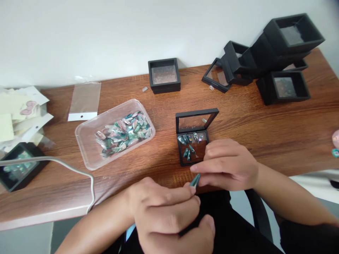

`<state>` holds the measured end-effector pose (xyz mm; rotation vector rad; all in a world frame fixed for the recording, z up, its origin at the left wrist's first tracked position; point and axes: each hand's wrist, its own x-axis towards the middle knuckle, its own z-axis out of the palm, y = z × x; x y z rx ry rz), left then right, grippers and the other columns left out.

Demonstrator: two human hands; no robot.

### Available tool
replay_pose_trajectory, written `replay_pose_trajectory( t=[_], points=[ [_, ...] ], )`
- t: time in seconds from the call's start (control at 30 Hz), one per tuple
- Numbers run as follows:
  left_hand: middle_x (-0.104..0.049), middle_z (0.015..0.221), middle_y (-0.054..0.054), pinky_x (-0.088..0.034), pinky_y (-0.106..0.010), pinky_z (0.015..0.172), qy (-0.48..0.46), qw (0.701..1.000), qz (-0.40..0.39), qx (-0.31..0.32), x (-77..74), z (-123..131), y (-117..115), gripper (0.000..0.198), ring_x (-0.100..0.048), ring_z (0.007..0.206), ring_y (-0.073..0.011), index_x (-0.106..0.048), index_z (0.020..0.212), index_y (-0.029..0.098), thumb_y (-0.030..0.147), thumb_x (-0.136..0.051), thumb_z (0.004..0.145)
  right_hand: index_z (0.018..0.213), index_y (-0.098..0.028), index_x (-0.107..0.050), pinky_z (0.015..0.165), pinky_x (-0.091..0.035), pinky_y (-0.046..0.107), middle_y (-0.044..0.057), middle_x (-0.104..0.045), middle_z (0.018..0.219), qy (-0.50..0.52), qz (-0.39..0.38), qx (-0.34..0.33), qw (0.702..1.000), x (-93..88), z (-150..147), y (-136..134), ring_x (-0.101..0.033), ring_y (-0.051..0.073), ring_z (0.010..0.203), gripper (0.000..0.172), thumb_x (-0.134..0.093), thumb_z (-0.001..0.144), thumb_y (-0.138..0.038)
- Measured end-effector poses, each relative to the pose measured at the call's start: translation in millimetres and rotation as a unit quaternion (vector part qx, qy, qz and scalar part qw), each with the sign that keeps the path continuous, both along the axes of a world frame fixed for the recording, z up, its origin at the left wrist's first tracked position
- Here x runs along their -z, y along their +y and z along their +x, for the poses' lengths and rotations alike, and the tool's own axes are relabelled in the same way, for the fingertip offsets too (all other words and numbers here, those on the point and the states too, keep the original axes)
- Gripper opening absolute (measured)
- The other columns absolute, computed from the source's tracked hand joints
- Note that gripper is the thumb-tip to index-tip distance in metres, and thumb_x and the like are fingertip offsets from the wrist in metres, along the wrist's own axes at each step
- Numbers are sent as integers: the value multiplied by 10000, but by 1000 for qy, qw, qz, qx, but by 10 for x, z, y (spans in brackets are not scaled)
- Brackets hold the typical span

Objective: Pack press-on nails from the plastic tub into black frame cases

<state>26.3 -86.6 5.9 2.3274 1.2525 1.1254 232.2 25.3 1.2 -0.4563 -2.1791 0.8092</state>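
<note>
An open small black display box [181, 152] sits near the table's front edge, its lid raised, with several teal press-on nails inside. Just in front of it both hands meet on one teal nail [195, 180]. My left hand [164, 215] pinches the nail's lower end with thumb and fingers closed. My right hand [227, 164] curls over the box's right side and touches the nail's tip with its fingers.
A clear plastic tub [87, 135] of several teal and pink nails lies left of the box. Black display boxes stand at the back [164, 75], back right [287, 86] and far left [19, 169]. Clear bags [84, 100], paper cards and a grey cable [79, 173] lie on the left.
</note>
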Motion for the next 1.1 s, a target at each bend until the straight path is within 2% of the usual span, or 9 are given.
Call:
replay_pose_trajectory(
  t=[0.13,0.3,0.53,0.67,0.7,0.77,0.83,1.0,1.1],
  points=[
    [-675,717,78,-619,-316,540,-5,999,-1,31,-9,-29,35,220,-703,701,-170,-719,871,402,211,-700,764,1027,-141,-686,557,-435,247,0,-661,672,22,-24,-14,999,17,-14,-4,-577,100,570,187,-636,955,-306],
    [-677,741,91,-643,-309,587,-4,999,1,53,9,-64,82,224,-705,700,-154,-718,897,408,228,-714,762,1049,-135,-695,564,-446,243,12,-678,697,24,-35,-16,999,40,-13,-11,-593,105,579,177,-652,940,-267],
    [-702,792,90,-679,-332,636,-28,1000,-2,-2,-67,41,-8,242,-725,740,-166,-721,895,386,191,-717,752,1083,-151,-692,566,-459,225,2,-661,656,15,-49,-12,999,29,5,-24,-577,102,557,180,-605,965,-254],
    [-704,736,99,-634,-289,523,-92,994,-3,-60,-125,160,104,160,-728,717,-145,-684,732,311,157,-706,771,1147,-167,-663,564,-447,231,-6,-666,678,5,-50,-2,999,23,6,-36,-570,100,567,209,-601,970,-258],
    [-703,714,99,-613,-272,483,-104,993,11,-58,-127,177,154,165,-727,704,-138,-676,698,301,163,-689,788,1163,-166,-653,564,-444,232,-6,-668,685,6,-49,2,999,18,3,-38,-568,99,571,220,-603,970,-260],
    [-690,667,98,-577,-213,425,-127,989,78,11,-115,189,256,178,-711,645,-104,-668,659,290,206,-669,816,1163,-156,-646,569,-445,233,-3,-673,692,9,-46,8,999,10,-2,-42,-566,100,583,220,-611,967,-248],
    [-678,639,90,-561,-184,403,-135,984,111,40,-87,184,332,204,-700,619,-95,-651,630,279,219,-664,825,1143,-136,-649,569,-442,241,2,-672,675,8,-34,3,999,6,-4,-45,-563,107,589,202,-609,964,-222],
    [-680,657,112,-605,-157,468,-138,985,104,9,-18,172,319,225,-707,637,-80,-644,620,266,105,-668,775,1167,-110,-637,545,-416,262,-2,-643,635,-1,-11,-13,1000,14,9,-42,-549,122,575,291,-597,975,-324],
    [-686,673,115,-628,-154,514,-126,988,89,12,-29,167,243,190,-708,640,-79,-667,660,275,127,-706,772,1164,-116,-633,548,-413,259,-15,-620,615,-7,-1,-13,1000,12,21,-34,-547,121,569,331,-625,957,-374]
  ],
)
